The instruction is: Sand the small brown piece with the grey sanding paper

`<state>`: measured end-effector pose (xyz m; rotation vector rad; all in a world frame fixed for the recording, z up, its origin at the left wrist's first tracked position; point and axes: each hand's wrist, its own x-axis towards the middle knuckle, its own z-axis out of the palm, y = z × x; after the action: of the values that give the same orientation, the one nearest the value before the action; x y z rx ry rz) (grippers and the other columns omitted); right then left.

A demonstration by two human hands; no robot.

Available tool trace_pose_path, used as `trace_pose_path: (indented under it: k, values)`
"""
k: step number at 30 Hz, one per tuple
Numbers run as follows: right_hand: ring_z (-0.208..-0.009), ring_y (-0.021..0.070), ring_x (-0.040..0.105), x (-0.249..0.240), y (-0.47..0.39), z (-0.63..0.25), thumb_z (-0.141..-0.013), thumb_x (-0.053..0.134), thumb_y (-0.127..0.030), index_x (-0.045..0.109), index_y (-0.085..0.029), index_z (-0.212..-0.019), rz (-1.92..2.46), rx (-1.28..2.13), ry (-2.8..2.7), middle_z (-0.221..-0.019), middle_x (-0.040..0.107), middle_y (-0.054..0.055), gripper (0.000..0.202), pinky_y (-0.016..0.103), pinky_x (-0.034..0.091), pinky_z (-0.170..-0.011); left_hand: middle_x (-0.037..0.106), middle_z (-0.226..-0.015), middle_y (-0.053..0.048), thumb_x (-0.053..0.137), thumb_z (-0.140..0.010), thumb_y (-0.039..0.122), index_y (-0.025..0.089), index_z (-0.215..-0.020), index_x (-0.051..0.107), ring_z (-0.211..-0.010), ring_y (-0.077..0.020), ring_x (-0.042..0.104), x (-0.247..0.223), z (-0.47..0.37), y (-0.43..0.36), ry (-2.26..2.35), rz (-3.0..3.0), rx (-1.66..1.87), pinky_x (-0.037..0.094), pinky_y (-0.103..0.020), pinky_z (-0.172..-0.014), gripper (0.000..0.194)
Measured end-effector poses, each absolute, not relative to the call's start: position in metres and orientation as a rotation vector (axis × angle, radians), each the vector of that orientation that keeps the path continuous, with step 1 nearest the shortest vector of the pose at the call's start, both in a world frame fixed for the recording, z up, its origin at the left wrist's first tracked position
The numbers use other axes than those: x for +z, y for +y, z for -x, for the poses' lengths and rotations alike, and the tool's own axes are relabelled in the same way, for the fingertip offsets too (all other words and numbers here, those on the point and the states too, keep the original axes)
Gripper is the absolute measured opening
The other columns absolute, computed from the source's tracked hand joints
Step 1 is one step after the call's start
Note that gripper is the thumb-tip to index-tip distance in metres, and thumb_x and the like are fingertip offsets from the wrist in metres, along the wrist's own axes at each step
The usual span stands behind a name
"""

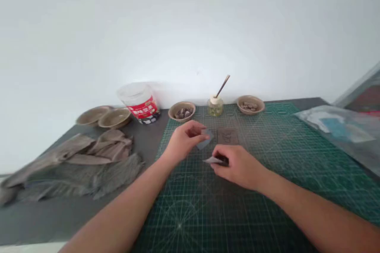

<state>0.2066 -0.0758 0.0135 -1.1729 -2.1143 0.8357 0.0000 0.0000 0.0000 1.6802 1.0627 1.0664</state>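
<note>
- The right hand (239,166) covers most of a small pale piece (212,160), so its shape is hard to tell.
- The thin clear sheet (205,140) in the left hand (185,139) is blurry.
- The plastic bags (344,128) far right are cut off by the edge.
- The bits in the bowl (181,111) are too small to tell.

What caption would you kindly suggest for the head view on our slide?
Left hand pinches a small translucent sheet, right hand grips a thin pale piece over the green cutting mat.

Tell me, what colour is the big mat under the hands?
Dark green with a pale grid of lines, the cutting mat shows best in the head view.
</note>
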Motion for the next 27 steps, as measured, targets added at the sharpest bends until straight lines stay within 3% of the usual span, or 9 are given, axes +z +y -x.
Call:
trace_pose_path:
  k: [7,12,17,27]
  values:
    - [-0.069,0.0133,0.057,0.016,-0.064,-0.218,-0.087,0.057,-0.021,0.056,-0.023,-0.089,1.180,0.965,-1.788,-0.079,0.064,-0.004,0.003,0.025,0.040,-0.063,0.066,-0.076,0.001,0.086,-0.068,0.032,0.017,-0.096,0.068,-0.067,-0.0126,0.060,0.002,-0.001,-0.001,1.024,-1.646,0.989,0.047,-0.024,-0.062,0.037]
    - [-0.065,0.0142,0.054,0.011,-0.055,-0.223,-0.085,0.060,-0.023,0.054,-0.023,-0.087,1.192,0.923,-1.607,-0.071,0.058,-0.005,0.007,0.026,0.040,-0.060,0.073,-0.090,-0.004,0.081,-0.073,0.025,0.017,-0.102,0.067,-0.080,-0.0154,0.067,0.006,-0.005,-0.008,0.914,-1.594,0.928,0.053,-0.028,-0.074,0.033]
    - [-0.063,0.0136,0.053,0.008,-0.050,-0.226,-0.084,0.068,-0.031,0.055,-0.022,-0.088,1.186,0.884,-1.531,-0.070,0.056,-0.005,0.015,0.025,0.042,-0.060,0.072,-0.085,-0.004,0.079,-0.076,0.028,0.016,-0.101,0.069,-0.075,-0.0142,0.066,0.008,-0.009,-0.017,0.905,-1.682,0.815,0.052,-0.027,-0.071,0.030]
    - [-0.077,0.0139,0.063,0.010,-0.057,-0.220,-0.088,0.067,-0.022,0.069,-0.025,-0.093,1.127,0.718,-1.769,-0.085,0.069,-0.004,0.007,0.025,0.046,-0.071,0.068,-0.081,-0.002,0.078,-0.076,0.025,0.015,-0.095,0.070,-0.073,-0.0119,0.062,0.015,-0.012,-0.024,0.875,-1.691,0.727,0.050,-0.025,-0.070,0.023]
